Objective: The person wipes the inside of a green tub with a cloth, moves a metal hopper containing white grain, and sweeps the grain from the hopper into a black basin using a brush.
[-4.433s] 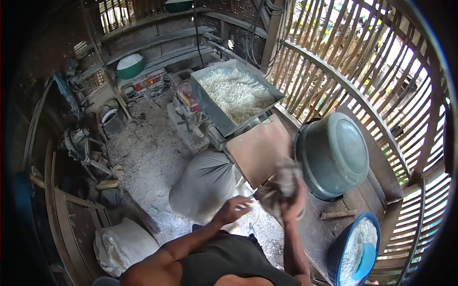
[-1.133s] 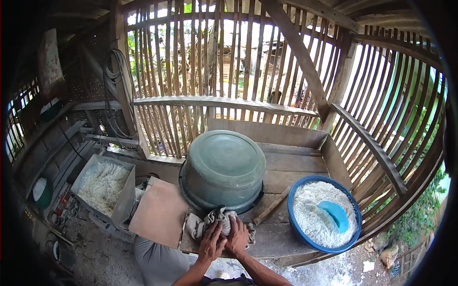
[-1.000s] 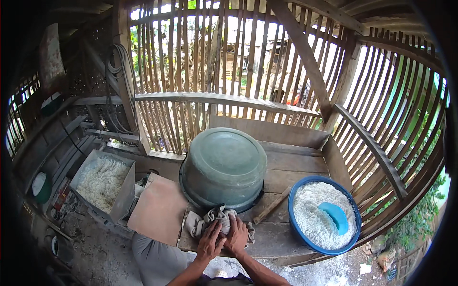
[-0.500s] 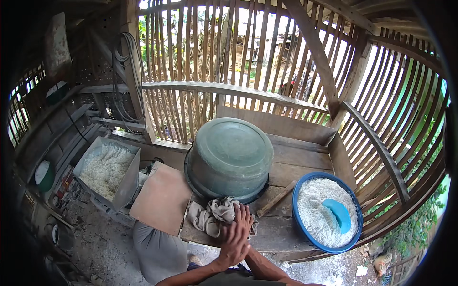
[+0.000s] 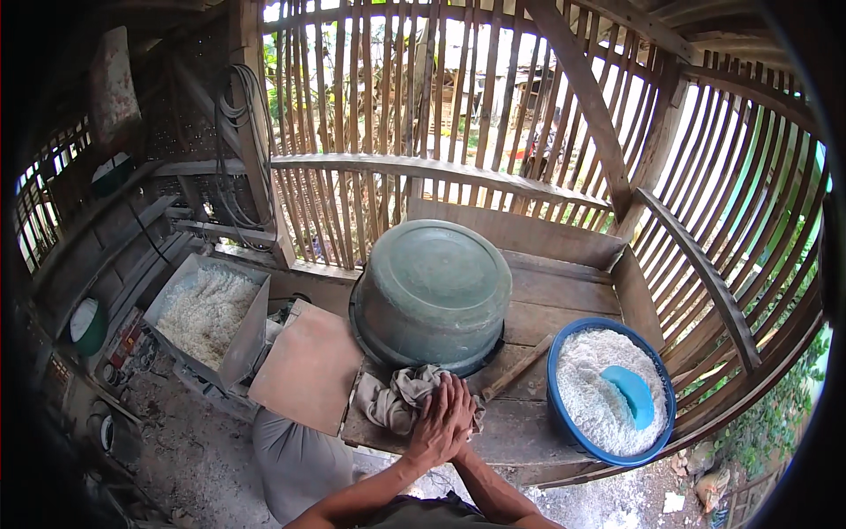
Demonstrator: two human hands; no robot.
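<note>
A crumpled grey-brown cloth (image 5: 397, 397) lies on the wooden bench (image 5: 564, 295), just in front of an overturned green basin (image 5: 432, 295). My left hand (image 5: 438, 421) lies flat with fingers stretched out, its tips touching the cloth's right edge. My right hand (image 5: 465, 407) is pressed beneath and beside it and is mostly hidden. Neither hand clearly grips the cloth. Both forearms come up from the lower edge.
A blue basin (image 5: 564, 414) of white grainy stuff with a blue scoop (image 5: 630, 394) stands at the right. A wooden stick (image 5: 515, 368) lies between the basins. Left are a flat board (image 5: 308, 366), a metal hopper (image 5: 247, 331) of white material and a grey sack (image 5: 295, 458). Bamboo slats wall the bench.
The view swung from the floor and hopper up to the bench. The cloth, first held, now lies there. My hands drew back together, then returned to the cloth's right edge.
</note>
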